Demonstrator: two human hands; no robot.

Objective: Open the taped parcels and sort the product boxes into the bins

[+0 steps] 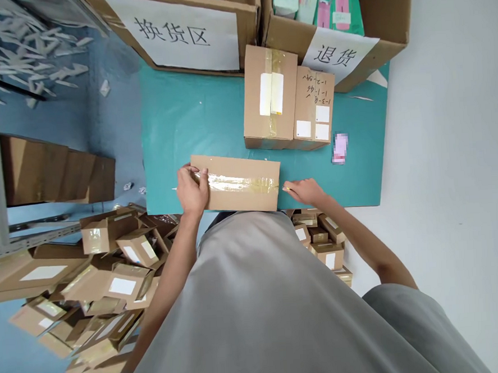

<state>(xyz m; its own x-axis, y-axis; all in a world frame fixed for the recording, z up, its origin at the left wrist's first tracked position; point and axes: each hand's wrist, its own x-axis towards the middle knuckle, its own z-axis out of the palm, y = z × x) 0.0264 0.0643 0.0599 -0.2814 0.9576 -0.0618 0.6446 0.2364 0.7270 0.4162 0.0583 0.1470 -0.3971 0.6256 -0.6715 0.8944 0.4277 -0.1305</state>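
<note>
A taped cardboard box (241,201) lies at the table's near edge, in front of my body. My left hand (192,189) grips its left end, with the thumb on top and the fingers over the far left corner. Shiny clear tape runs along the middle of the top. Just off the box's right end, my right hand (306,191) is closed around a small yellow tool (287,189), which looks like a box cutter. Only its tip shows past the fingers, close to the end of the tape.
Two closed cartons (253,124) with labels stand beyond the box on the green table (185,117). Large open boxes with paper signs (180,30) line the back. A blurred pink item (339,148) lies at right. Discarded boxes (124,284) pile up on the floor at left.
</note>
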